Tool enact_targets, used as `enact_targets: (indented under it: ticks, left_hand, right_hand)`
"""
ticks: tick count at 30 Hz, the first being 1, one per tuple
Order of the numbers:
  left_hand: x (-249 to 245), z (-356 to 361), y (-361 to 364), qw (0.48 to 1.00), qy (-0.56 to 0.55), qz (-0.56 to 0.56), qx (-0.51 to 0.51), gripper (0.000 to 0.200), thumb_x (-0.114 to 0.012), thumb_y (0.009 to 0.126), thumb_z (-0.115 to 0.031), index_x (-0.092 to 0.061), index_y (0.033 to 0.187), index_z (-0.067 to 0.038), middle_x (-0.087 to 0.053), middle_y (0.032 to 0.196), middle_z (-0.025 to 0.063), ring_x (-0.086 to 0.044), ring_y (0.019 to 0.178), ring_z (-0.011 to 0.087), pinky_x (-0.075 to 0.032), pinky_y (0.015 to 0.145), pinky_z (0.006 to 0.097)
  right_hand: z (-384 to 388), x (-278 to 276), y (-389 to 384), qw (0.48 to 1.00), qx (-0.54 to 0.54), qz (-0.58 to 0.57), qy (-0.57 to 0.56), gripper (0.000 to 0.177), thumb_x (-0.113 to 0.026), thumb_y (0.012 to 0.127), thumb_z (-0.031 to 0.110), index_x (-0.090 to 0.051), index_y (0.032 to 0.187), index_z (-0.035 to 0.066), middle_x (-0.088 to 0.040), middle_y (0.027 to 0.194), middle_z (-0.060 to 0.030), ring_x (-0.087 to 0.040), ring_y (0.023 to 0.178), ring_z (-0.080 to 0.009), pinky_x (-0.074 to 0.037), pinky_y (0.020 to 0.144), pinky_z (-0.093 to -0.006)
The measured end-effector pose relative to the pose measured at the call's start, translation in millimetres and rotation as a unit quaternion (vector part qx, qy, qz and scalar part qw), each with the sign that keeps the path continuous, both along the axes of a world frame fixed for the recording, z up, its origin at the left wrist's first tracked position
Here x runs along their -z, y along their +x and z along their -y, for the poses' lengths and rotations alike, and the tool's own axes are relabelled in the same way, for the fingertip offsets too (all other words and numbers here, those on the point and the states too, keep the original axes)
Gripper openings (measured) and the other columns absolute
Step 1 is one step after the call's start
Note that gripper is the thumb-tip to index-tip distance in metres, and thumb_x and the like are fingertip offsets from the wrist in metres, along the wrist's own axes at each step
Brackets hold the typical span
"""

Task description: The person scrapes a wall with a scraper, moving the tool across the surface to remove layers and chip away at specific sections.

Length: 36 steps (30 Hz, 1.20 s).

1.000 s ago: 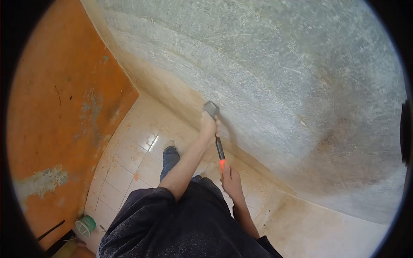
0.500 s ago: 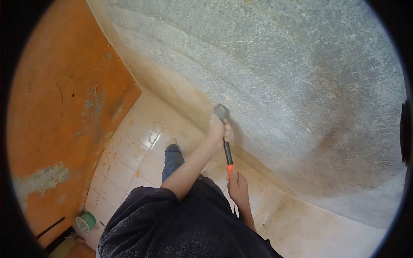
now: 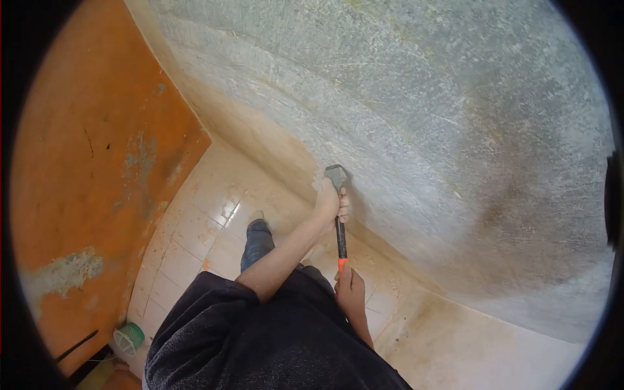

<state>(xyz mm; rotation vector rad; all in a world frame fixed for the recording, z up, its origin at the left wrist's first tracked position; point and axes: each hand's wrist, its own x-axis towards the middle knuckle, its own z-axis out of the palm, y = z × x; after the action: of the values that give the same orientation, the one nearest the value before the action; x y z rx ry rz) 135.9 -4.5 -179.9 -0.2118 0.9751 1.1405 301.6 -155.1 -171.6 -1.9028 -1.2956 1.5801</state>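
A long-handled scraper [image 3: 341,242] with a flat grey head, black shaft and orange section is held in both hands. High on the tool, just below the head, my left hand [image 3: 331,202] is closed around it. My right hand [image 3: 351,288] wraps the lower handle by the orange section, hiding its end. The scraper head overlaps the scraped grey wall [image 3: 416,123], close to the border with a strip of beige coating [image 3: 273,140] left of it.
An orange wall [image 3: 78,162] with patchy bare spots meets the grey wall in a corner. Flakes of debris lie on the tiled floor [image 3: 188,250]. A green basket [image 3: 129,337] stands at lower left. One leg in jeans [image 3: 258,242] shows beneath me.
The scraper head has shifted slightly down and right along the wall. My right hand has moved a little down and left, so the shaft stands straighter in view. Both grips are kept.
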Motion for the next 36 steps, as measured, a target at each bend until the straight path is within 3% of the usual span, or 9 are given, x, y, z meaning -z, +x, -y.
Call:
enact_targets:
  ticks: [1,3,6,11,18,28,36]
  left_hand:
    - [6.9,-4.1,-4.0,1.0,-0.007,-0.024,-0.012,0.033,-0.023,0.095,-0.038,-0.042,0.077,-0.017,-0.023,0.053,-0.0067,-0.019,0.041,0.0089,-0.023,0.039,0.0299]
    - [19.7,-8.0,-6.8,0.998,-0.017,-0.052,-0.025,0.034,-0.023,0.095,-0.038,-0.042,0.077,-0.017,-0.023,0.053,-0.007,-0.019,0.041,0.0089,-0.023,0.039,0.0299]
    - [27.1,-6.6,-9.9,0.998,0.037,-0.038,-0.029,0.035,-0.022,0.094,-0.043,-0.041,0.081,-0.017,-0.025,0.053,-0.0061,-0.023,0.041,0.0095,-0.025,0.04,0.03]
    - [14.8,-0.6,-13.6,0.999,0.021,-0.033,-0.001,0.036,-0.022,0.096,-0.04,-0.041,0.077,-0.017,-0.024,0.052,-0.0062,-0.021,0.04,0.0094,-0.023,0.04,0.0306]
    - [16.5,7.4,-6.4,0.996,0.026,-0.007,0.083,0.044,-0.019,0.096,-0.05,-0.04,0.078,-0.016,-0.026,0.053,-0.0056,-0.023,0.04,0.0097,-0.024,0.039,0.0301]
    - [14.8,6.3,-2.8,0.995,-0.016,-0.047,0.085,0.046,-0.021,0.097,-0.051,-0.041,0.075,-0.016,-0.023,0.052,-0.0063,-0.019,0.04,0.0095,-0.022,0.039,0.0294]
    - [9.7,4.8,-5.0,0.995,-0.024,-0.082,0.053,0.044,-0.021,0.097,-0.049,-0.041,0.075,-0.016,-0.023,0.052,-0.0068,-0.019,0.04,0.0092,-0.021,0.039,0.0292]
  right_hand:
    - [-5.0,1.6,-1.2,1.0,-0.002,-0.003,0.001,0.051,-0.044,0.102,0.042,-0.059,0.077,0.0,-0.051,0.057,-0.0066,-0.051,0.053,-0.0144,-0.041,0.052,-0.0321]
    - [-17.9,3.7,-4.8,0.992,-0.067,0.027,0.105,0.05,-0.042,0.103,0.044,-0.055,0.078,0.003,-0.042,0.054,0.0021,-0.04,0.046,-0.0064,-0.032,0.043,-0.0257]
    - [-17.0,-8.5,-3.1,0.992,-0.058,0.007,0.113,0.049,-0.043,0.103,0.043,-0.056,0.078,0.002,-0.044,0.054,0.0008,-0.041,0.046,-0.0073,-0.033,0.044,-0.027]
    - [4.5,15.9,-15.3,0.995,-0.027,0.004,0.099,0.048,-0.043,0.103,0.043,-0.055,0.079,0.003,-0.042,0.054,0.0021,-0.039,0.045,-0.0071,-0.032,0.044,-0.0257]
    - [25.9,-4.5,-37.6,0.996,0.073,-0.042,-0.01,0.048,-0.04,0.103,0.045,-0.051,0.076,0.007,-0.04,0.055,0.0025,-0.036,0.045,-0.0069,-0.03,0.043,-0.0245]
    - [20.8,1.5,-37.9,0.997,0.059,-0.044,-0.028,0.05,-0.037,0.104,0.043,-0.049,0.071,0.007,-0.042,0.057,0.0016,-0.04,0.05,-0.0097,-0.033,0.047,-0.0271]
    - [12.0,2.5,-31.9,0.999,0.003,-0.024,0.035,0.051,-0.037,0.104,0.044,-0.049,0.072,0.007,-0.043,0.058,0.0012,-0.041,0.05,-0.0091,-0.033,0.047,-0.0265]
